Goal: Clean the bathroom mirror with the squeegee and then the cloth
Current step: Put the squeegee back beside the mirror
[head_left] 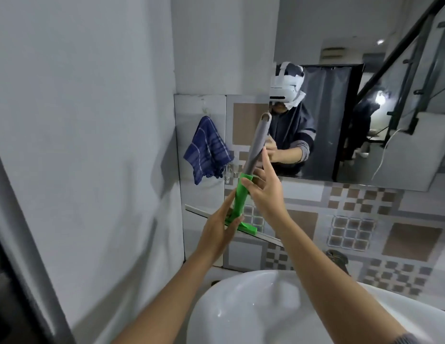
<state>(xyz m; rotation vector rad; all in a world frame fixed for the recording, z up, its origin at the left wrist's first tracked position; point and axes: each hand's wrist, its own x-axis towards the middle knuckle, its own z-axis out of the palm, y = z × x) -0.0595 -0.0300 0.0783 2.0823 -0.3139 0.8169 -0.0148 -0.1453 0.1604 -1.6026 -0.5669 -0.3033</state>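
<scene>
A squeegee (241, 194) with a green head and a grey handle stands upright on a narrow glass shelf (263, 238) below the mirror (365, 108). My left hand (217, 234) touches the green base with flat fingers. My right hand (264, 192) grips the green neck, index finger pointing up along the grey handle. A blue checked cloth (206, 150) hangs on a wall hook left of the mirror, apart from both hands.
A white basin (241, 306) sits directly under my forearms. The patterned tile wall (353, 219) runs below the mirror, with a dark tap (337, 256) by the basin's back edge. A plain white wall (79, 145) closes the left side.
</scene>
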